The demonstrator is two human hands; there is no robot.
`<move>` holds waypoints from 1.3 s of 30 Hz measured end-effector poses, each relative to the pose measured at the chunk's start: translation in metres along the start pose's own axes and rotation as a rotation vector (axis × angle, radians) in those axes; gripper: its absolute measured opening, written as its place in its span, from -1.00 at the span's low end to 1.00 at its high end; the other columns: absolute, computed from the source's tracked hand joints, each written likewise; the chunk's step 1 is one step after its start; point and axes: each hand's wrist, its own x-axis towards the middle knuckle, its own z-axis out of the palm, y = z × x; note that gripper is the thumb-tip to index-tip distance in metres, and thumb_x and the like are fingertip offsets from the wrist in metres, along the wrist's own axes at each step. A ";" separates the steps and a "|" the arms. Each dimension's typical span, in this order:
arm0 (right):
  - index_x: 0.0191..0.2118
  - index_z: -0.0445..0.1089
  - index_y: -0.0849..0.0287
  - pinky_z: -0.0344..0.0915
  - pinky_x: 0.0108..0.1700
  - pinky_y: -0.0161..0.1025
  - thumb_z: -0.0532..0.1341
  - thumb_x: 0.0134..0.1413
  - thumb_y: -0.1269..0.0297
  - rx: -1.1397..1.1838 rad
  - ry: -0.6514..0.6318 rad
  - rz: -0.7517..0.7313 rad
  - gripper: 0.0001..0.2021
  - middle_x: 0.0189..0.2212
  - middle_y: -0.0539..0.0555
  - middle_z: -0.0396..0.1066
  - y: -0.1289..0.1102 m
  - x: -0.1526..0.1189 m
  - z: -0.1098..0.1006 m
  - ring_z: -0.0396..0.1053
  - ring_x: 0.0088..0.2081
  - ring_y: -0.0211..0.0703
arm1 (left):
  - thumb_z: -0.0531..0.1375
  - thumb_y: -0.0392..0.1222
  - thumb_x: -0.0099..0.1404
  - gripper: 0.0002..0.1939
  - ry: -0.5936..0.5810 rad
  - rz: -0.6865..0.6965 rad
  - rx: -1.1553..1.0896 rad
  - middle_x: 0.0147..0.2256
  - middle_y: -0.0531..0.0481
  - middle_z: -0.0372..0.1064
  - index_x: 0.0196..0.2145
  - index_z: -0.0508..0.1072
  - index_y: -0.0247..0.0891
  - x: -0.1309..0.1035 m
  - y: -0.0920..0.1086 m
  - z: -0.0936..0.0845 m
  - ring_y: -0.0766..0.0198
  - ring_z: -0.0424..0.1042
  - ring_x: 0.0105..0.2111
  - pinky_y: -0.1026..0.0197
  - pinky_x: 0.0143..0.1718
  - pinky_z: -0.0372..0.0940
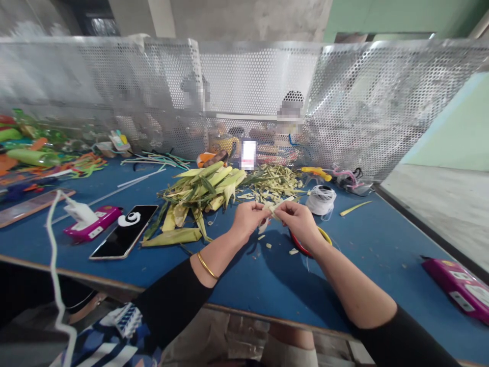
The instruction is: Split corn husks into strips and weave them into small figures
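Observation:
Pinched between both hands is a pale strip of corn husk (264, 226), its upper part largely covered by fingers. My left hand (246, 220) is closed on it from the left, with a gold bangle at the wrist. My right hand (300, 220) grips the strip from the other side. Below the right hand lie red and yellow scissors handles (326, 236), partly hidden. A pile of corn husks (214, 186) rests left of the hands. Behind them spreads a heap of cut husk scraps (278, 181). To the right stands a spool of white string (321, 200).
A black phone (126, 237) and a magenta tissue pack (93, 224) lie at left on the blue table (244, 285). Another magenta pack (458, 288) sits at right. Perforated metal panels (252, 76) close off the back. A white cord (55, 275) hangs over the front edge.

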 end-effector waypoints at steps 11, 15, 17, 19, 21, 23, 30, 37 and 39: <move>-0.58 0.30 0.15 0.05 -0.46 -0.31 0.15 -0.08 0.15 -0.215 0.063 -0.090 -0.79 -0.64 -0.05 0.23 0.001 -0.002 0.001 0.13 -0.54 -0.26 | 0.26 -0.23 0.11 -0.91 0.058 0.219 0.490 -0.62 0.06 0.43 -0.50 0.51 -0.29 0.000 -0.004 -0.002 0.33 0.41 -0.56 0.35 -0.49 0.19; -0.62 0.25 0.13 0.03 -0.47 -0.29 0.14 -0.12 0.18 -0.244 0.080 -0.073 -0.80 -0.67 -0.06 0.23 -0.001 -0.003 0.001 0.12 -0.56 -0.26 | 0.27 -0.21 0.13 -0.90 0.069 0.238 0.526 -0.58 0.02 0.46 -0.46 0.53 -0.29 -0.003 -0.001 -0.001 0.30 0.45 -0.52 0.33 -0.45 0.20; -0.63 0.25 0.12 0.01 -0.49 -0.29 0.14 -0.15 0.19 -0.230 0.082 -0.060 -0.81 -0.69 -0.06 0.22 0.000 -0.003 0.002 0.11 -0.57 -0.26 | 0.27 -0.21 0.13 -0.91 0.081 0.257 0.561 -0.56 0.01 0.48 -0.45 0.54 -0.28 -0.005 0.000 0.000 0.27 0.46 -0.48 0.33 -0.43 0.20; -0.63 0.25 0.12 0.01 -0.49 -0.29 0.14 -0.17 0.20 -0.223 0.088 -0.045 -0.83 -0.70 -0.07 0.21 0.001 -0.002 0.003 0.10 -0.58 -0.26 | 0.28 -0.21 0.13 -0.91 0.094 0.275 0.608 -0.53 -0.01 0.50 -0.44 0.55 -0.27 -0.006 0.001 0.000 0.25 0.47 -0.44 0.32 -0.42 0.20; -0.63 0.25 0.12 0.02 -0.49 -0.29 0.14 -0.17 0.22 -0.221 0.088 -0.033 -0.85 -0.69 -0.07 0.21 0.001 -0.002 0.004 0.11 -0.57 -0.26 | 0.27 -0.21 0.14 -0.91 0.098 0.277 0.656 -0.47 -0.04 0.53 -0.42 0.56 -0.27 -0.007 0.002 0.001 0.23 0.48 -0.40 0.31 -0.40 0.19; -0.63 0.24 0.12 0.03 -0.48 -0.29 0.14 -0.17 0.22 -0.221 0.083 -0.034 -0.85 -0.68 -0.07 0.22 0.001 -0.003 0.004 0.12 -0.56 -0.25 | 0.26 -0.22 0.14 -0.91 0.098 0.272 0.703 -0.43 -0.05 0.54 -0.41 0.57 -0.26 -0.008 0.003 0.002 0.23 0.47 -0.38 0.30 -0.39 0.18; -0.45 0.33 0.13 0.14 -0.45 -0.27 0.19 -0.06 0.11 -0.066 0.083 -0.007 -0.81 -0.64 -0.06 0.32 0.000 0.000 0.002 0.24 -0.57 -0.22 | 0.26 -0.20 0.13 -0.91 0.051 0.307 0.718 -0.49 0.01 0.51 -0.43 0.58 -0.23 -0.010 0.005 0.001 0.26 0.41 -0.45 0.31 -0.44 0.11; -0.60 0.31 0.16 0.05 -0.56 -0.30 0.23 -0.10 -0.02 0.078 -0.070 0.127 -0.66 -0.71 -0.07 0.24 0.003 0.006 -0.005 0.13 -0.64 -0.30 | 0.23 -0.21 0.12 -0.89 -0.232 0.287 0.590 -0.59 0.09 0.41 -0.49 0.55 -0.24 -0.007 0.003 -0.002 0.35 0.33 -0.55 0.35 -0.50 0.09; -0.59 0.33 0.17 0.06 -0.56 -0.30 0.27 -0.20 0.02 0.145 -0.065 0.163 -0.71 -0.69 -0.06 0.25 0.005 0.007 -0.006 0.14 -0.62 -0.30 | 0.22 -0.20 0.12 -0.86 -0.344 0.241 0.506 -0.61 0.09 0.38 -0.53 0.53 -0.26 -0.006 0.001 -0.003 0.36 0.32 -0.58 0.35 -0.51 0.11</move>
